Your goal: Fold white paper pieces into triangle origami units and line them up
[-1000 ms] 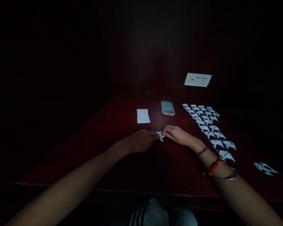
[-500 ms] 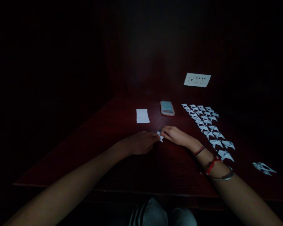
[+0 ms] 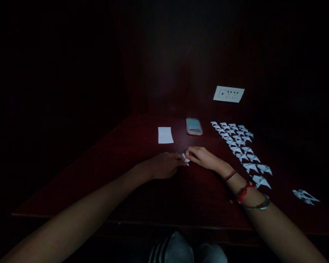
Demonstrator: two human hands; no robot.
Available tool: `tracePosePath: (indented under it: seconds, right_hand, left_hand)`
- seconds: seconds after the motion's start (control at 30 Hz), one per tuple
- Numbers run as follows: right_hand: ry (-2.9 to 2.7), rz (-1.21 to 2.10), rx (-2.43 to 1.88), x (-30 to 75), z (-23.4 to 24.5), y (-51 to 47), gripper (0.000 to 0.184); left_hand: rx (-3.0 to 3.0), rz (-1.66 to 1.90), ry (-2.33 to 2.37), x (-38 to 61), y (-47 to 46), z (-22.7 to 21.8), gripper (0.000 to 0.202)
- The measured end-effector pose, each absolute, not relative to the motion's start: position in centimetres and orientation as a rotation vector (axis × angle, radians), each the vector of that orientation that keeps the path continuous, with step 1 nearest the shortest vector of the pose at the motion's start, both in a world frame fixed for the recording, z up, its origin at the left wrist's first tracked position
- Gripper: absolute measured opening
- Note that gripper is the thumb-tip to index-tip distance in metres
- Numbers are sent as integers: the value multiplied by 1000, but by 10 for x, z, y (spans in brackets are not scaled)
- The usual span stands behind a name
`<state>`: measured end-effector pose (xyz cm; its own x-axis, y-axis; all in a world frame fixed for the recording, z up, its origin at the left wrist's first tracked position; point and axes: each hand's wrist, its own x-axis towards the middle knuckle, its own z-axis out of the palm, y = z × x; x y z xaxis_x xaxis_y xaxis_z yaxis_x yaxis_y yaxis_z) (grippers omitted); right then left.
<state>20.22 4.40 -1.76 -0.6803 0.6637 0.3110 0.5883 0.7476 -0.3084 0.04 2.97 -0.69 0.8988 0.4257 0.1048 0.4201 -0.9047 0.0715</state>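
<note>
My left hand [image 3: 166, 165] and my right hand [image 3: 204, 157] meet at the middle of a dark red wooden table [image 3: 142, 197]. Between their fingertips is a small folded white paper piece [image 3: 185, 157], mostly covered by the fingers. Both hands are closed in a pinch on it. My right wrist wears red cords and a metal bangle [image 3: 259, 205]. A plain white paper slip [image 3: 165, 135] lies just beyond my left hand.
A phone [image 3: 193, 126] lies behind the hands. Several folded white paper pieces [image 3: 239, 144] lie in rows to the right, with one more near the right edge [image 3: 305, 197]. A white wall socket plate [image 3: 228, 94] is on the dark back wall. The room is very dim.
My right hand has slid a little left and closed further over the paper piece, so less of it shows. The left hand stays in place.
</note>
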Motion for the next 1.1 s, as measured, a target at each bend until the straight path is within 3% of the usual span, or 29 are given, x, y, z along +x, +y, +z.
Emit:
tracePosePath:
  seconds: [0.2, 0.63, 1.1]
  right_hand:
    - [-2543, 308, -947, 214, -10, 38, 11]
    - [-2802, -2, -919, 207, 0, 21, 30]
    - [-2820, -73, -942, 204, -3, 19, 33]
  left_hand:
    - [2989, 206, 693, 2, 29, -5, 43]
    - [2929, 193, 551, -11, 50, 2, 49]
    - [2889, 240, 506, -10, 56, 3, 48]
